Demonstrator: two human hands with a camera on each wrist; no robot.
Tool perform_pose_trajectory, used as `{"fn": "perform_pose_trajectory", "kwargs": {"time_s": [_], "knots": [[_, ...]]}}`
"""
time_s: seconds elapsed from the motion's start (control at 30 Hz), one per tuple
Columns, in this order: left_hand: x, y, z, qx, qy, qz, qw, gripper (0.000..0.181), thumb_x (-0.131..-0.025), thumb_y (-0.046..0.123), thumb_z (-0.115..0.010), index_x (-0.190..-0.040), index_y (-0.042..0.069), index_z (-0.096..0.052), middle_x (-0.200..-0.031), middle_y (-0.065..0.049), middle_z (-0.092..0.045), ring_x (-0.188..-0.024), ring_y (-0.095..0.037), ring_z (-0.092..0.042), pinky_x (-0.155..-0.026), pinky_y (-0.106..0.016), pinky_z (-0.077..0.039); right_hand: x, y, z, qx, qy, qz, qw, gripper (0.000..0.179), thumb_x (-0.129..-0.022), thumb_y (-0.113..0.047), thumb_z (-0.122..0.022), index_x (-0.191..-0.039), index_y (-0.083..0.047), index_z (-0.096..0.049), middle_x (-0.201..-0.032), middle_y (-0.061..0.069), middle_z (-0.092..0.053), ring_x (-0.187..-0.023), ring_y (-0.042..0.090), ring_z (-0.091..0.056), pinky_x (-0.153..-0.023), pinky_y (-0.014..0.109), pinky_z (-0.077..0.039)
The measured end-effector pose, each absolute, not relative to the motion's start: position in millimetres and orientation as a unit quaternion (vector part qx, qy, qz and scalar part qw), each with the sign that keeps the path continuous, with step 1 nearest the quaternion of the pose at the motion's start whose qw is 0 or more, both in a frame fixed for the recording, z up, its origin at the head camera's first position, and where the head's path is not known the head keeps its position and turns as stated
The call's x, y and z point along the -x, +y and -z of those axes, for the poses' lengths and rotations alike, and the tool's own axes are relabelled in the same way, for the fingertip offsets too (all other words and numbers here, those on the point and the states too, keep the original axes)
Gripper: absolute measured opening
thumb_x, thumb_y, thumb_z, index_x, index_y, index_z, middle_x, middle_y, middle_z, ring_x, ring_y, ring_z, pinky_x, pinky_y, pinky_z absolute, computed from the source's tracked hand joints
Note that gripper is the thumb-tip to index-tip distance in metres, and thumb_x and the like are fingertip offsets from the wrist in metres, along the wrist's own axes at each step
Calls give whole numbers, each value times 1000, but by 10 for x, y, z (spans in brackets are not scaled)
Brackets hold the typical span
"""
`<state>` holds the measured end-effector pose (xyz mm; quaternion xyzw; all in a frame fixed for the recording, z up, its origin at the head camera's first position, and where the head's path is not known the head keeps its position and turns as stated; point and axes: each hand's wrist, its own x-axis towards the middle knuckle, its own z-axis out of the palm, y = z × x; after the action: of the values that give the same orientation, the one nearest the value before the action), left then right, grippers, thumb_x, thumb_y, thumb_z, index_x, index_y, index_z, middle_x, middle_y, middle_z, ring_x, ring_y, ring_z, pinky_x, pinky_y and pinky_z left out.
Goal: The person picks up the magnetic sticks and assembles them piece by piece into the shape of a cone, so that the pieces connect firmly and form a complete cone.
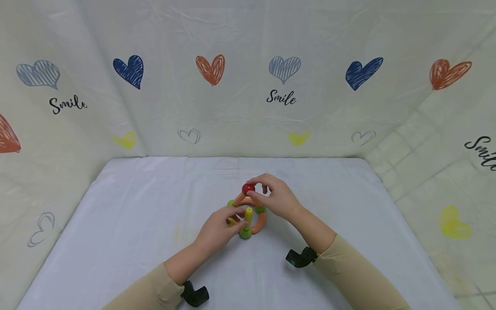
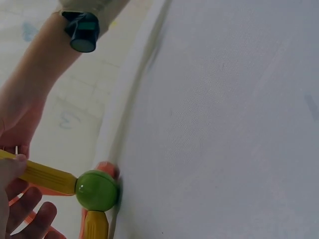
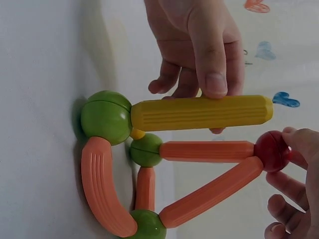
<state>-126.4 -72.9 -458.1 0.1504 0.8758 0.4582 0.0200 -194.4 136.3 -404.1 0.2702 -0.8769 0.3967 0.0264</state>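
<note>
On the white table stands a frame of toy rods and balls. Its upright yellow rod (image 3: pixel 199 113) rises from a green ball (image 3: pixel 107 118) on the near side, and my left hand (image 1: pixel 221 224) pinches that rod with the thumb in front and fingers behind. My right hand (image 1: pixel 277 196) holds a red ball (image 1: pixel 246 188) at the top between thumb and fingertips. Two straight orange rods (image 3: pixel 212 191) meet at the red ball and slope down to green balls behind. A curved orange rod (image 1: pixel 260 223) lies low along the right side, joining two green balls.
A white cloth (image 1: pixel 131 232) covers the table around the frame. Behind it hangs a pale curtain (image 1: pixel 240 26) printed with hearts and words. A black camera (image 1: pixel 195 295) sits on the left wrist, another black camera (image 1: pixel 301 257) on the right.
</note>
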Motion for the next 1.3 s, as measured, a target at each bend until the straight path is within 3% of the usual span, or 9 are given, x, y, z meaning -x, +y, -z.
{"fn": "perform_pose_trajectory", "kwargs": {"time_s": [0.47, 0.87, 1.3], "knots": [[1350, -699, 4587, -119, 880, -460, 18, 31, -93, 36, -71, -117, 18, -71, -94, 11, -66, -85, -10, -60, -70, -26, -52, 1882, 1349, 3996, -253, -885, -392, -6, 29, -91, -29, -74, -120, -26, -70, -103, -10, -63, -85, 18, -49, -59, 30, -44], [1337, -693, 4560, -112, 881, -459, 12, 24, -92, 33, -72, -110, 17, -72, -92, 11, -65, -84, -9, -61, -68, -27, -52, 1820, 1361, 4037, -285, -873, -394, 17, 25, -90, -28, -75, -115, -28, -71, -105, -16, -64, -83, 14, -50, -63, 29, -44], [1340, -722, 4563, -114, 880, -461, 10, 23, -93, 35, -70, -108, 18, -71, -90, 12, -64, -84, -8, -60, -70, -26, -52, 1797, 1369, 4115, -316, -855, -407, 55, 29, -89, -20, -76, -117, -24, -69, -111, -13, -65, -82, 14, -51, -66, 30, -46]]}}
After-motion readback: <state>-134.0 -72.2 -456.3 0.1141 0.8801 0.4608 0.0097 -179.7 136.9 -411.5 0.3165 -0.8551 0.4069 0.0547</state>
